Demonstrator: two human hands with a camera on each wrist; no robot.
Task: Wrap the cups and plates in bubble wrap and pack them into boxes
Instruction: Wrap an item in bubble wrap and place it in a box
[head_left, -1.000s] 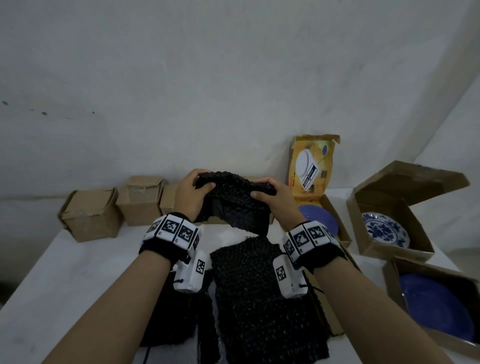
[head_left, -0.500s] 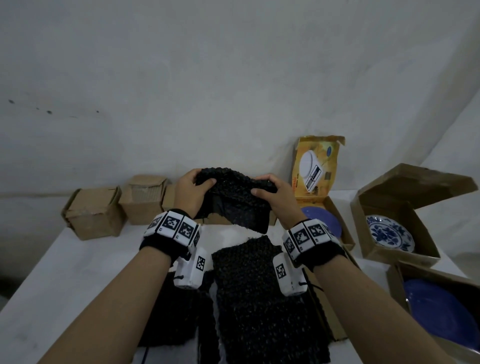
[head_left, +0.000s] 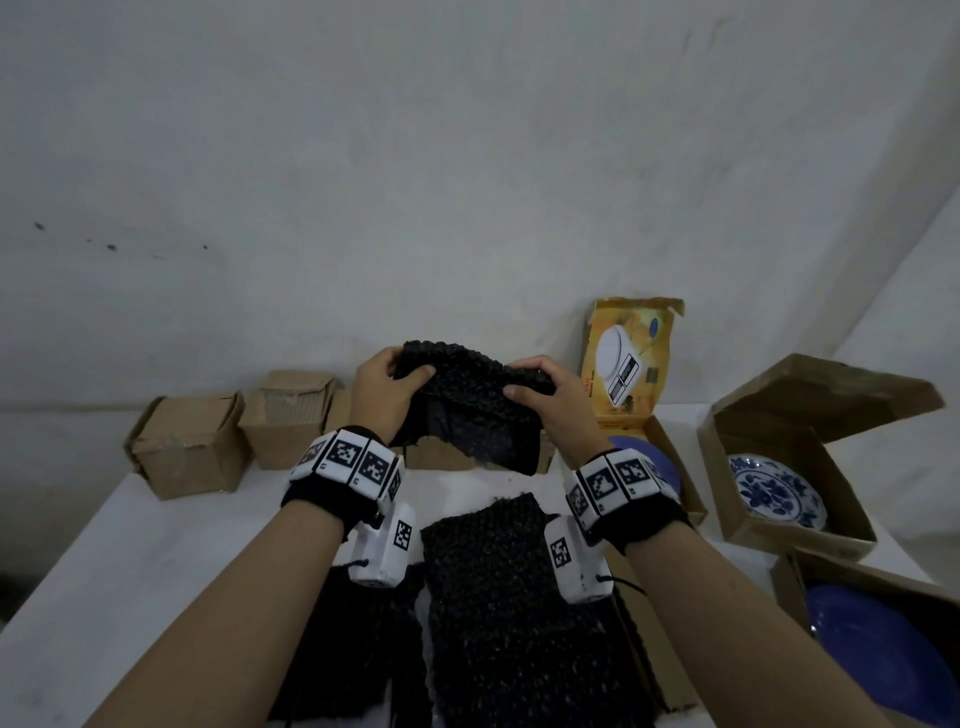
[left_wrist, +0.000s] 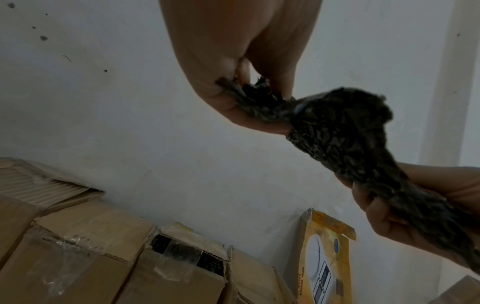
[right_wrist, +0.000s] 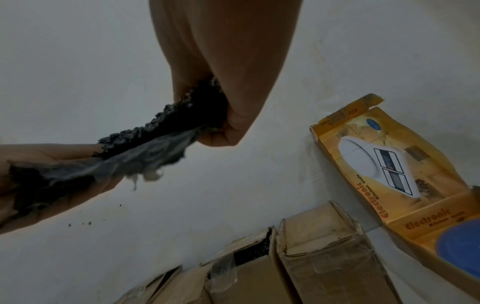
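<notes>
Both hands hold up a crumpled sheet of black bubble wrap (head_left: 470, 400) above the far side of the table. My left hand (head_left: 387, 392) pinches its left end (left_wrist: 259, 102), my right hand (head_left: 540, 402) grips the right end (right_wrist: 197, 111). Whether a cup is inside the sheet is hidden. More black bubble wrap sheets (head_left: 498, 597) lie flat on the table under my wrists. A blue-and-white patterned plate (head_left: 776, 491) sits in an open box at right. One blue plate (head_left: 883, 660) lies in the near right box, another blue plate (head_left: 657, 465) in the yellow scale box.
Small closed cardboard boxes (head_left: 189, 441) line the wall at back left, some taped (left_wrist: 182, 267). The yellow kitchen scale box lid (head_left: 631, 358) stands upright against the wall. White table (head_left: 104, 571) surface shows at left. The open brown boxes (head_left: 810, 415) crowd the right edge.
Both hands have kept hold of the bubble wrap and shifted it only slightly; the view has tilted a little.
</notes>
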